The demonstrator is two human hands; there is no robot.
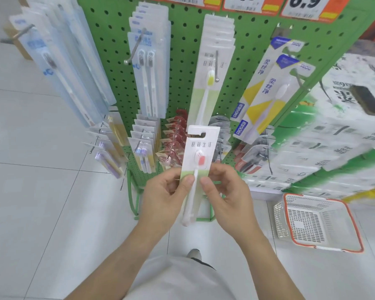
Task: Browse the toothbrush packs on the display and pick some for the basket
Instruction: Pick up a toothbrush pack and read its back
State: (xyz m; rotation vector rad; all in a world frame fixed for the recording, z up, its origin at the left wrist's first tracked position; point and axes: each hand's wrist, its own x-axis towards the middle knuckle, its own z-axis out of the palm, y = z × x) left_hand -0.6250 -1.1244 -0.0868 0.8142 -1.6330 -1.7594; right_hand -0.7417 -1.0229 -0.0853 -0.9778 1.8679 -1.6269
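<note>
Head view: left hand (pixel 165 191) and right hand (pixel 223 189) pinch the toothbrush pack (pixel 200 152) at its lower edges, centre frame. Judged light, thin, flexible card; grip edges. Basket (pixel 353 221) lies at 4 o'clock.

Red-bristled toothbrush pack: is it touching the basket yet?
Apart. The head view shows the red-bristled toothbrush pack held up by both hands, with bare floor between it and the basket.

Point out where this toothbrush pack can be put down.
Inside the basket, which looks empty, right of the right hand; bare floor tiles left of the green rack. The rack's hooks are crowded with packs.
</note>
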